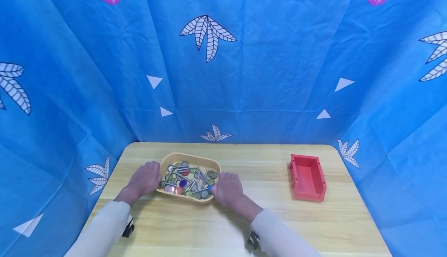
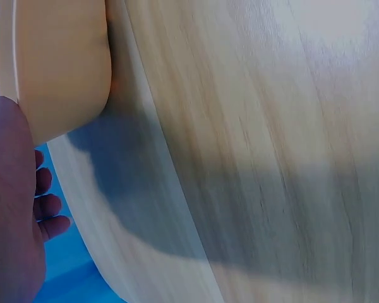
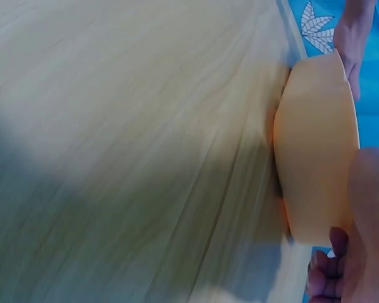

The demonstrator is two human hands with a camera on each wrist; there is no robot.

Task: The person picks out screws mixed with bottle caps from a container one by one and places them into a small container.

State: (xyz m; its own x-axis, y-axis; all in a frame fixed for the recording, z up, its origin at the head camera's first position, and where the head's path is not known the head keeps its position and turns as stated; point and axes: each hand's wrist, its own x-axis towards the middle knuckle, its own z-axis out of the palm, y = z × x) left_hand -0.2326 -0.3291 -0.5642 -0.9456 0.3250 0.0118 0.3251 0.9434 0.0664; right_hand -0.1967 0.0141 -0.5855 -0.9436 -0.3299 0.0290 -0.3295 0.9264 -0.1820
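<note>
A tan plastic tray (image 1: 190, 157) is at the left of the table in the head view, filled with a mix of metal bolts (image 1: 199, 179) and round coloured discs (image 1: 179, 190). My left hand (image 1: 146, 176) grips the tray's left end, its thumb (image 2: 3, 120) at the rim in the left wrist view. The opposite end is held by my right hand (image 1: 228, 190), with fingers (image 3: 328, 278) curled below the rim in the right wrist view. Near the right thumb a blue piece (image 1: 210, 188) shows, partly hidden. Whether the tray's underside touches the table cannot be told.
A red open-fronted bin (image 1: 308, 177) stands on the right side of the wooden table (image 1: 258, 218). Behind the table and at both sides hangs a blue patterned curtain (image 1: 279, 55).
</note>
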